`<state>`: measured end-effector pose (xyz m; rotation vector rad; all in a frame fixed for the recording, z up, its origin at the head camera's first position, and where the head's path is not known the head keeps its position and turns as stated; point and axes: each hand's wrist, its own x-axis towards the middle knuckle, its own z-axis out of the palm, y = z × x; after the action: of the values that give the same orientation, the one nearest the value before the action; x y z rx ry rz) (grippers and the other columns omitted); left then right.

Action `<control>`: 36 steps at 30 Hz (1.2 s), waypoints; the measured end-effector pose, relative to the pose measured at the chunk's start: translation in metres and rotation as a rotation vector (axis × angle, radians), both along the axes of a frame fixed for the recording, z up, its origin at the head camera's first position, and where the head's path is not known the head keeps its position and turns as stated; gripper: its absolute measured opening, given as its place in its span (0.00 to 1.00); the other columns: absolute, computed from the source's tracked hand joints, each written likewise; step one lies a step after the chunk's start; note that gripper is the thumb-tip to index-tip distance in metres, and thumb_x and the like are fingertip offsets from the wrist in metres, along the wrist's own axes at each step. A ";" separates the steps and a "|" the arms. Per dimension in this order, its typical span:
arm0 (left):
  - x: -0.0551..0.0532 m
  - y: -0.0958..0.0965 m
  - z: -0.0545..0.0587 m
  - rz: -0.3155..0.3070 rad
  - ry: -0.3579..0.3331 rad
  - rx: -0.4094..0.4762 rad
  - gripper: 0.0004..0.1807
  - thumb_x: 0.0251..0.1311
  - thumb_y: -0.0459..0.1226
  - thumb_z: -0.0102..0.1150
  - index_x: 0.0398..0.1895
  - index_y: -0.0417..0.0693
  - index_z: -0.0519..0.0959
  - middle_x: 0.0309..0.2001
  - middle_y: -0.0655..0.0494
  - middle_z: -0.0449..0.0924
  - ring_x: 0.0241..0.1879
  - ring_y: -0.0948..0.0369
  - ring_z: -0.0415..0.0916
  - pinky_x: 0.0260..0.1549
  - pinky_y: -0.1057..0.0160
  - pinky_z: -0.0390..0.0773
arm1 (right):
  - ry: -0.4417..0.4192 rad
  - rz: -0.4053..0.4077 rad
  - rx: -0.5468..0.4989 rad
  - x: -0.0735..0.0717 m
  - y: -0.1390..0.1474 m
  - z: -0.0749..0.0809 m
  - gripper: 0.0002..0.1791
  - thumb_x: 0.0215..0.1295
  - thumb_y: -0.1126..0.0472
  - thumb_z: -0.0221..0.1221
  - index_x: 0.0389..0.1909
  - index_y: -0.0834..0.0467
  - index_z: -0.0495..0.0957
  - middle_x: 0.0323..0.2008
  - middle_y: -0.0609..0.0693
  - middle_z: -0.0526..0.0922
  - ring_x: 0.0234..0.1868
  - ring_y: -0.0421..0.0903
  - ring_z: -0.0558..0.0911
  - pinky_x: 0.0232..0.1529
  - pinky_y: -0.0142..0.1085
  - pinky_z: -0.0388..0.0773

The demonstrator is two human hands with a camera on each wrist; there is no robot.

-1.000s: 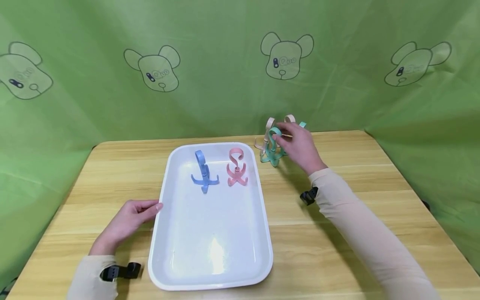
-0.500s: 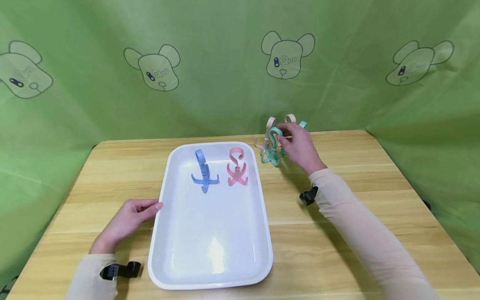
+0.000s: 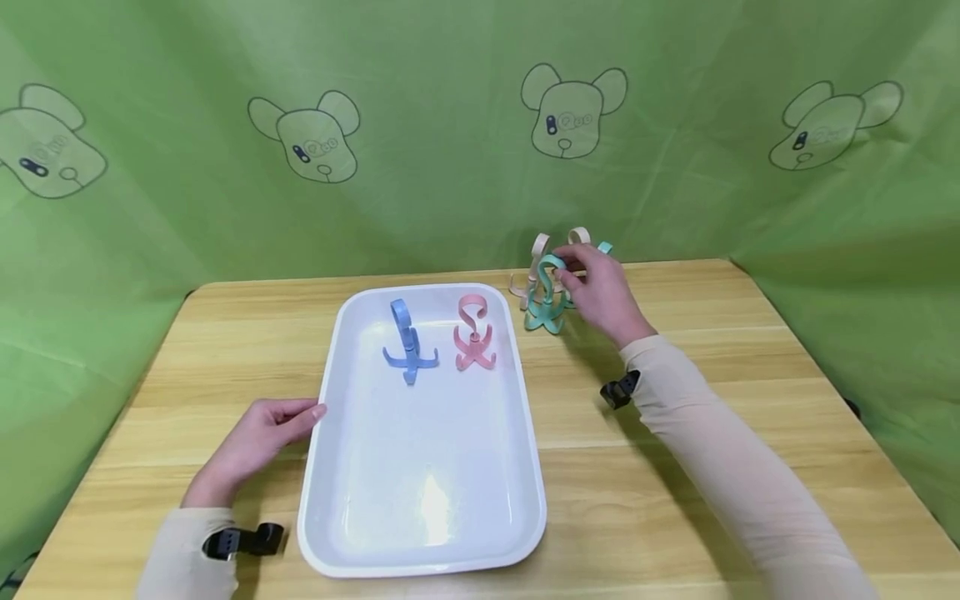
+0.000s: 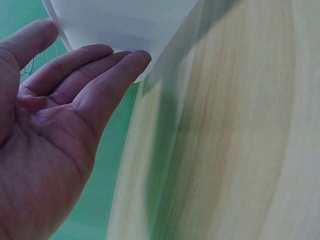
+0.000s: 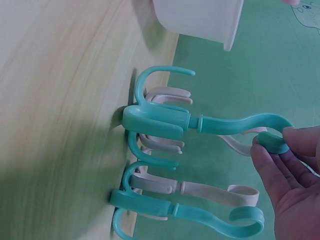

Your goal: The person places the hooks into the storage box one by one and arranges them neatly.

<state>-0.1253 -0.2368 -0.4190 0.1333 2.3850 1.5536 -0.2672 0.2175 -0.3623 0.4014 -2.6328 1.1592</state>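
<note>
Turned very slightly at the base since the earlier frame: green hook [image 5: 165, 116], upright at the wooden table [image 3: 637, 500], curled top pinched between thumb and bent fingers of the right hand [image 3: 600, 292]. Just beside, second green hook [image 5: 145, 205] and two pale hooks [image 5: 205, 191]. Pinched at its side rim between left hand [image 3: 258, 437] thumb and nearly straight fingers: white tray [image 3: 427, 433], with blue hook [image 3: 410, 354] and pink hook [image 3: 474, 343] inside.

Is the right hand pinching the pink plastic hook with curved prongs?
No, the right hand pinches the curled top of a turquoise plastic hook; the pink hook stands inside the white rectangular tray.
</note>
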 end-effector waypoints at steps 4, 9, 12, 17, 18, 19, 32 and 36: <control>0.000 0.000 0.000 0.005 -0.005 0.009 0.28 0.71 0.46 0.56 0.60 0.28 0.73 0.54 0.39 0.79 0.53 0.53 0.78 0.50 0.64 0.78 | 0.017 0.006 -0.005 0.002 0.002 0.004 0.17 0.68 0.71 0.58 0.57 0.66 0.75 0.48 0.59 0.78 0.50 0.53 0.78 0.52 0.44 0.79; 0.000 0.000 0.000 0.008 -0.015 0.017 0.29 0.70 0.46 0.56 0.60 0.28 0.73 0.54 0.39 0.79 0.53 0.53 0.78 0.51 0.63 0.78 | 0.025 0.015 -0.015 0.009 0.002 0.011 0.16 0.68 0.71 0.58 0.56 0.65 0.76 0.48 0.58 0.79 0.51 0.52 0.78 0.52 0.44 0.79; 0.000 0.000 -0.001 0.007 -0.013 0.021 0.28 0.70 0.45 0.56 0.60 0.28 0.73 0.54 0.39 0.79 0.53 0.53 0.78 0.50 0.65 0.78 | 0.006 0.013 -0.047 0.015 0.001 0.017 0.16 0.68 0.71 0.58 0.56 0.65 0.76 0.48 0.58 0.79 0.51 0.53 0.77 0.54 0.45 0.78; -0.001 0.000 -0.001 -0.002 -0.010 0.024 0.28 0.71 0.44 0.56 0.60 0.27 0.72 0.55 0.38 0.78 0.53 0.51 0.78 0.50 0.63 0.78 | 0.007 0.017 -0.064 0.022 0.001 0.025 0.16 0.68 0.72 0.57 0.56 0.66 0.75 0.48 0.59 0.78 0.51 0.53 0.77 0.54 0.45 0.78; 0.000 0.000 -0.001 -0.003 -0.010 0.024 0.28 0.71 0.44 0.56 0.60 0.27 0.72 0.55 0.38 0.78 0.53 0.51 0.78 0.51 0.62 0.78 | 0.007 0.018 -0.059 0.023 0.000 0.026 0.16 0.68 0.72 0.58 0.56 0.66 0.76 0.48 0.58 0.78 0.51 0.53 0.77 0.54 0.44 0.78; 0.000 0.000 0.000 -0.002 -0.009 0.022 0.28 0.71 0.44 0.56 0.60 0.27 0.73 0.55 0.38 0.78 0.53 0.51 0.78 0.51 0.62 0.78 | 0.005 0.019 -0.056 0.024 0.000 0.027 0.16 0.68 0.71 0.58 0.56 0.66 0.76 0.48 0.58 0.78 0.51 0.53 0.77 0.54 0.44 0.78; -0.001 -0.001 -0.001 -0.001 -0.009 0.010 0.28 0.71 0.45 0.56 0.60 0.28 0.73 0.54 0.38 0.79 0.54 0.52 0.78 0.51 0.64 0.78 | 0.060 0.047 -0.042 0.041 0.001 0.042 0.14 0.69 0.69 0.59 0.53 0.65 0.78 0.45 0.55 0.80 0.48 0.50 0.79 0.52 0.44 0.79; -0.001 -0.001 -0.001 0.001 -0.006 0.007 0.27 0.71 0.45 0.56 0.60 0.28 0.73 0.54 0.38 0.79 0.53 0.53 0.78 0.50 0.65 0.77 | 0.062 0.051 -0.033 0.046 0.001 0.045 0.13 0.68 0.69 0.59 0.52 0.64 0.79 0.44 0.53 0.80 0.46 0.48 0.79 0.51 0.43 0.79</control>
<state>-0.1267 -0.2380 -0.4197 0.1281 2.3758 1.5605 -0.2211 0.2187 -0.3170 0.4924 -2.5614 1.1843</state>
